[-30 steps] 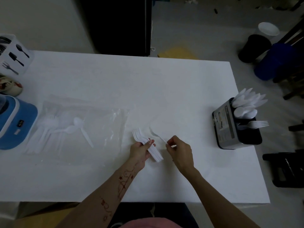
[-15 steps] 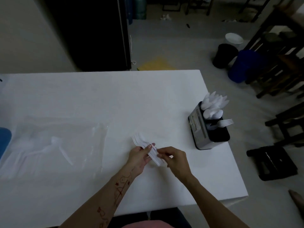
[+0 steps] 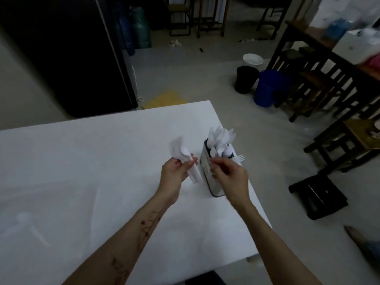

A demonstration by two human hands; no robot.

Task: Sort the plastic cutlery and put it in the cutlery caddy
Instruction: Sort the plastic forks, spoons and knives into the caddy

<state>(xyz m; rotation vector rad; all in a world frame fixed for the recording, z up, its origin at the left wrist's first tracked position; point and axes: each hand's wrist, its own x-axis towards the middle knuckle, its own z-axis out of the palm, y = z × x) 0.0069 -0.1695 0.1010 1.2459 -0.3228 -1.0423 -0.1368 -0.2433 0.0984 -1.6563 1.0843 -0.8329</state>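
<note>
- The white worktop (image 3: 86,161) fills the near left; grey floor (image 3: 195,75) lies beyond.
- The left hand (image 3: 174,173) grips a bundle of white forks (image 3: 185,159), fingers curled round it.
- The right hand (image 3: 230,175), fingers curled, hovers over the caddy (image 3: 207,169) at the worktop's right edge; whether it holds anything is unclear.
- Black bucket (image 3: 245,79) and blue bucket (image 3: 266,89) stand far right.

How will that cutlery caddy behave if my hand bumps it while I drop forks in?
The cutlery caddy looks tall and narrow, so it may tip. White cutlery bunches well above its rim, probably making it top-heavy. It stands near the table edge, and the right hand is right against it, so a shove could push it off.
</note>
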